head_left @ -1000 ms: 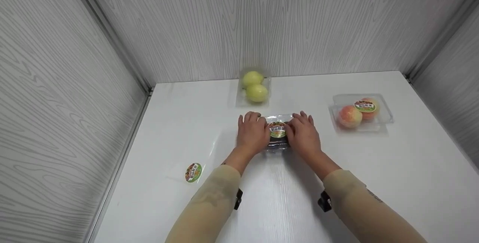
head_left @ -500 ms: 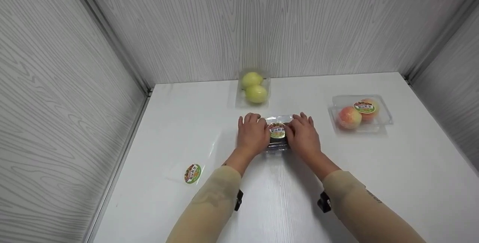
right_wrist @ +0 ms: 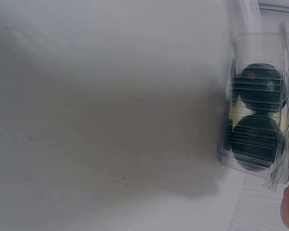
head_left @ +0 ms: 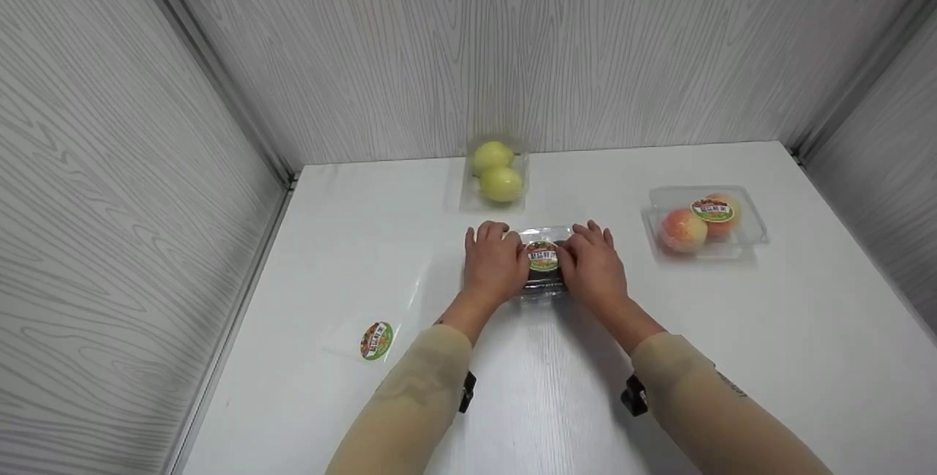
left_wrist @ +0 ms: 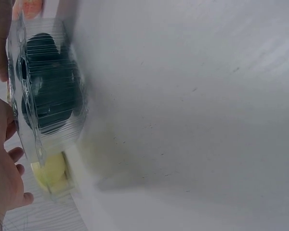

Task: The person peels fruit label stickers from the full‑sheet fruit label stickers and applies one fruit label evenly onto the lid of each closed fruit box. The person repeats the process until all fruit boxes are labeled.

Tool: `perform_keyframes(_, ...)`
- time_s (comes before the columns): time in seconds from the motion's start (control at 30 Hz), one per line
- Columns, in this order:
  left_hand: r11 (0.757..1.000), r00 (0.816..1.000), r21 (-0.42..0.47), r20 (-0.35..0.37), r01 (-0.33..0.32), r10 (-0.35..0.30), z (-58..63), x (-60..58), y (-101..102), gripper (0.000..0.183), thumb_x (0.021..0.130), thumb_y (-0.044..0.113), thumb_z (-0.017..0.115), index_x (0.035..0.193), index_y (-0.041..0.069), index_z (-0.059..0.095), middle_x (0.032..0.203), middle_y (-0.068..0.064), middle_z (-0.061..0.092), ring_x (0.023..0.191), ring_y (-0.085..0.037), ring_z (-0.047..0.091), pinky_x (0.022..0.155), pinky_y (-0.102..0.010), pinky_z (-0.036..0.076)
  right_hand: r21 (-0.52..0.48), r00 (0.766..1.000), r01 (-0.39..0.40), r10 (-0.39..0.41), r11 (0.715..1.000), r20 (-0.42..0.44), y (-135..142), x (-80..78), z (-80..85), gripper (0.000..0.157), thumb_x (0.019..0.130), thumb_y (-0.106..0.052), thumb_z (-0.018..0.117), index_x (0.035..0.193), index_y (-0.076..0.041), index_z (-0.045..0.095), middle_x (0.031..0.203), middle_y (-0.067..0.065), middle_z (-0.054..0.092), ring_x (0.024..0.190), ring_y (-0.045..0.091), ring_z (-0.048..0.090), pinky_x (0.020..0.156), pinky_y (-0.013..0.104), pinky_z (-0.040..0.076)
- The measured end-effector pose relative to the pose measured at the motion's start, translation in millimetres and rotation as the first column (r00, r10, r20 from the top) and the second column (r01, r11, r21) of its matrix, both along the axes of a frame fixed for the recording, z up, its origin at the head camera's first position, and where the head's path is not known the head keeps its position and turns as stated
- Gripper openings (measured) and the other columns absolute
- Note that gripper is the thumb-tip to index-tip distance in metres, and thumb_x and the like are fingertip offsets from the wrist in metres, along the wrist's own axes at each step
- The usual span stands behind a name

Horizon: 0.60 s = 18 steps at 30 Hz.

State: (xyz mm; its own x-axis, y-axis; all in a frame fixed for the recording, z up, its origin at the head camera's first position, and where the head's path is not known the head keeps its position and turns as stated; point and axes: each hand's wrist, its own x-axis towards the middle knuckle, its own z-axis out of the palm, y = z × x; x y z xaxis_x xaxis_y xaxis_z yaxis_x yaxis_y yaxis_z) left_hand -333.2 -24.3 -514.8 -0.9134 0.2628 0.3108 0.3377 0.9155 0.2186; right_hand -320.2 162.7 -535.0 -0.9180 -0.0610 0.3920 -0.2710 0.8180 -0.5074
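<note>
Ok so my fingers (head_left: pixel 486 227) are loosely bent, maybe half open, on both hands, with the ends at the lid of a clear box (head_left: pixel 547 232). Left hand (head_left: pixel 495 264) on one side, right hand (head_left: pixel 594 264) on the other, round label (head_left: pixel 543 256) face up between my thumbs. Can't tell if I'm properly pinching anything or just pressing. Two dark round fruits (right_wrist: pixel 260 89) are inside, easiest to see from the right wrist.

The box is near the middle of the white table (head_left: pixel 732 307), well in from every edge. Tightest side is straight ahead: a pack (head_left: pixel 474 203) of two yellow-green fruits sits just past my left hand, right by the back wall (head_left: pixel 366 58). More room to my right before the peach pack (head_left: pixel 662 198), and a bare stretch of tabletop between my forearms. A loose round label (head_left: pixel 377 341) lies left of my left forearm, well short of the table's left edge.

Pose-wise, both forearms reach forward and angle in, backs of the hands up.
</note>
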Motion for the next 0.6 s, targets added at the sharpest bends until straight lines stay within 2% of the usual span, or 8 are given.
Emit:
perform_keyframes(0.33, 1.0, 0.999, -0.021, -0.033, 0.002, -0.003, -0.2, -1.1, -0.4, 0.021, 0.098, 0.03, 0.068, 0.092, 0.011, 0.075, 0.129, -0.01, 0.067, 0.13, -0.03, 0.056, 0.116, -0.064, 0.036, 0.017, 1.0, 0.002, -0.003, 1.0, 0.024, -0.4, -1.0, 0.5, 0.021, 0.102, -0.018, 0.071, 0.093, 0.001, 0.068, 0.14, 0.023, 0.065, 0.144, 0.046, 0.049, 0.125, 0.059, 0.026)
perform_keyframes(0.6, 0.998, 1.0, -0.058, 0.002, -0.009, 0.009, 1.8, -0.6, 0.5, 0.024, 0.1, 0.034, 0.067, 0.092, 0.013, 0.074, 0.133, -0.009, 0.066, 0.134, -0.028, 0.054, 0.118, -0.063, 0.035, 0.007, 1.0, 0.001, -0.001, 1.0, 0.017, 0.9, -0.3, 0.3, 0.019, 0.101, -0.017, 0.071, 0.093, -0.001, 0.069, 0.137, 0.023, 0.067, 0.142, 0.047, 0.05, 0.123, 0.062, 0.027)
